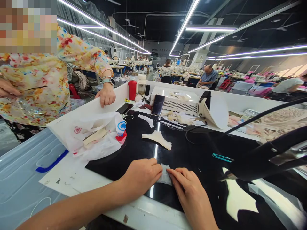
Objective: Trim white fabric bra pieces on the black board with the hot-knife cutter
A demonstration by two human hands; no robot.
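Observation:
A small, pale grey, thin piece of fabric [165, 177] lies between my hands at the front of the black work surface [124, 150]. My left hand [143, 175] is closed, its fingers curled at the fabric's left edge. At the right edge, my right hand [189, 188] pinches the fabric between thumb and fingertips. Just beyond them is a cream cut piece [157, 140] with curved edges, and a white cut piece [146, 120] lies farther back. To the right rests a larger cream cut piece [238, 198], partly under a dark machine arm [271, 156].
A white plastic bag [96, 150] holding cream scraps sits at left. Teal thread snips [222, 157] lie at right. A phone [158, 104] leans against a white slotted box [177, 99]. A co-worker's hand [105, 95] rests on the white side wall [72, 118].

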